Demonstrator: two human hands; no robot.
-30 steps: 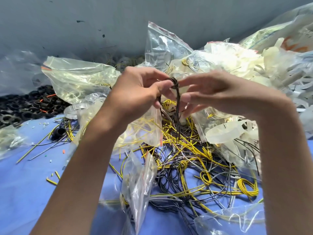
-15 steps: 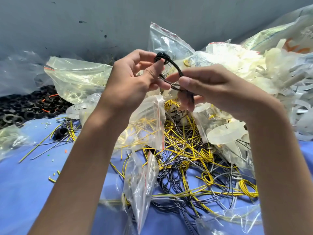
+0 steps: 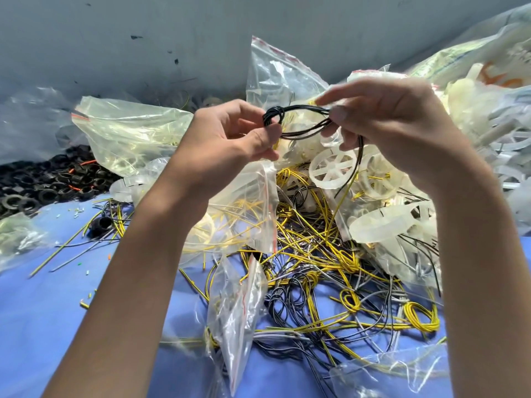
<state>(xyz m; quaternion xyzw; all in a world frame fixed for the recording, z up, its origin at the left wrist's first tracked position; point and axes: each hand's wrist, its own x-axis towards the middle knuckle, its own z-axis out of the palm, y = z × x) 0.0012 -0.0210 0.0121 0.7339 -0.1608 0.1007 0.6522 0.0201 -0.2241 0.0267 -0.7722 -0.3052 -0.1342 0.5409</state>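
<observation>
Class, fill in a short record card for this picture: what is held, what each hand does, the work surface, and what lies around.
Held: black wire coil, wound into a knot at one end, above the pile
Left: left hand pinches the knotted end
Right: right hand pinches the other end; a loose tail hangs below it
Surface: blue surface
Beneath the hands: loose yellow and black wires
Around: clear zip bags, white spoked plastic wheels, heap of black rings at far left

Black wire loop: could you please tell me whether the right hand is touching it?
Touching. The head view shows the right hand pinching the black wire loop at its right end, thumb against forefinger.
</observation>
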